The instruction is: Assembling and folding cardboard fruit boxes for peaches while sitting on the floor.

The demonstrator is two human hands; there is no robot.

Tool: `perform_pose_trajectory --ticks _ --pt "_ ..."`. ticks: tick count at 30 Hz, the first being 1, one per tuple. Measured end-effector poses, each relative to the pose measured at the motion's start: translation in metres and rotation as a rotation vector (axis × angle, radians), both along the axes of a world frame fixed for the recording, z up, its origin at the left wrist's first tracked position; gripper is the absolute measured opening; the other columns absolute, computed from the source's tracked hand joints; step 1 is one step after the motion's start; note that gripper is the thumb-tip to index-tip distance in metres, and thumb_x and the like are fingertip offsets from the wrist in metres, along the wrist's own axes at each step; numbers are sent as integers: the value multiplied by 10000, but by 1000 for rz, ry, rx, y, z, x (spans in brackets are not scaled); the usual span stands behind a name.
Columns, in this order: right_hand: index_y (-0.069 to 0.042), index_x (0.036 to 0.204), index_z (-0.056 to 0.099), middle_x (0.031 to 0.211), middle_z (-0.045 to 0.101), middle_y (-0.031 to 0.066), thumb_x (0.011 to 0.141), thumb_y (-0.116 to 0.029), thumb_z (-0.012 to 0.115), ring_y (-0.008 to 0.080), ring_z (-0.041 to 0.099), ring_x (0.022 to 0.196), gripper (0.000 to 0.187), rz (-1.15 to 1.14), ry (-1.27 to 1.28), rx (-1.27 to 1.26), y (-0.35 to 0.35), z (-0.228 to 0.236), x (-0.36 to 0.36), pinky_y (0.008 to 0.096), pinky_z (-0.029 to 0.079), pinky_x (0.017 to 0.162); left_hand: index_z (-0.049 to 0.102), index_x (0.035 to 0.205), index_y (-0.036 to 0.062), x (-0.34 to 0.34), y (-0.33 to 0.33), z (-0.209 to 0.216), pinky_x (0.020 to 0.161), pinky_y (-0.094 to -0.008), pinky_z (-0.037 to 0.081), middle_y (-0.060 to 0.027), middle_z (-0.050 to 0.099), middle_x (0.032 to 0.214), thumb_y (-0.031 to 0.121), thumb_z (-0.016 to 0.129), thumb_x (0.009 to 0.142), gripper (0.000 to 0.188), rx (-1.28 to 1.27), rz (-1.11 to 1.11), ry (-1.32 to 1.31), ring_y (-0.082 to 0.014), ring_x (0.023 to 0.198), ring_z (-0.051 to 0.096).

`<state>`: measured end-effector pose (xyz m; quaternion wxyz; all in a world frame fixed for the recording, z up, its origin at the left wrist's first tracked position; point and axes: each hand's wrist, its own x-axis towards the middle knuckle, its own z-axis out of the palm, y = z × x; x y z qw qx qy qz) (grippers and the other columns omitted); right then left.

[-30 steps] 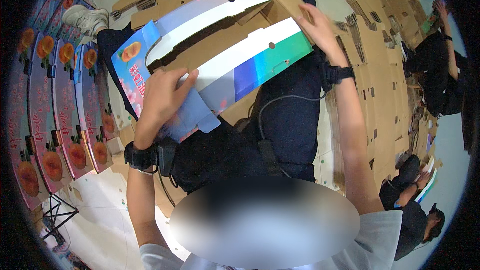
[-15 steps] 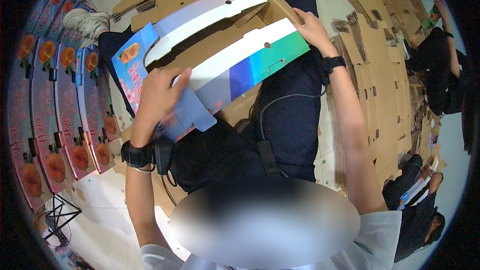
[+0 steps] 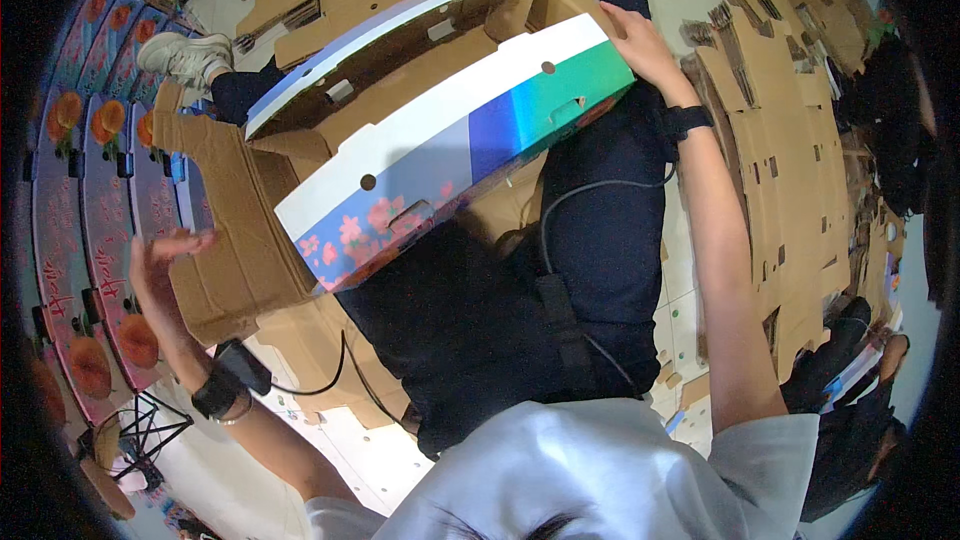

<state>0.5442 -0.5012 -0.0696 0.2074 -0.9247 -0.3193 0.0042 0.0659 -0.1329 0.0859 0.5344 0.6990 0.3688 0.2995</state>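
A printed cardboard box lies across my thighs, its top uncovered and its brown inside showing. Its near side is white, grey, blue and green with pink blossoms. At the left end, a brown end flap is folded outward with its bare inner face up. My left hand is at the outer edge of this flap, fingers stretched out; whether they touch it is unclear. At the box's right end, my right hand grips the corner, its fingertips partly hidden behind the cardboard.
Printed boxes stand in rows on the left. Flat brown cardboard sheets are stacked on the right, with more at the back. A black wire stand is at lower left. Another person works at the right edge.
The left end flap has swung down and outward, showing its brown inner face. My left hand has let go of the box end and moved left. My right hand stays at its corner.
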Motion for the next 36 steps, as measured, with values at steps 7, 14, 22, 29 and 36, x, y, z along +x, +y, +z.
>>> perform_pose_trajectory --ticks 7,14,22,29,36 --pt "-84 1285 575 1307 552 155 942 -447 513 297 519 1219 503 254 224 503 35 40 -25 373 392 1034 554 900 -2 -29 -47 27 895 -407 426 -184 634 890 360 307 992 447 427 -168 -207 -260 861 590" --pt "-90 1199 581 1209 585 162 944 -418 528 317 542 1143 419 526 53 29 79 67 -60 401 402 992 594 1107 -17 95 -129 4 902 -364 469 -142 625 1138 25 655 785 330 599 -519 180 -267 1034 606" --pt "-77 1038 671 955 680 177 795 -317 700 354 653 887 343 648 252 -97 8 111 -77 438 518 763 529 1259 69 120 -89 -12 1065 -453 335 -137 527 1295 131 748 736 571 1169 -348 438 -331 1214 479" --pt "-93 895 694 742 660 141 776 -273 704 330 654 746 216 693 70 -427 4 136 -99 430 515 659 625 923 43 97 -61 -6 1070 -510 333 -116 627 841 163 756 710 277 1089 -558 559 -296 897 617" --pt "-155 1069 696 1018 699 64 762 -68 595 254 678 875 334 461 -756 110 -9 265 -112 370 533 737 684 949 61 73 -70 72 1136 -564 251 -77 709 892 133 627 837 145 1643 149 209 -218 888 684"
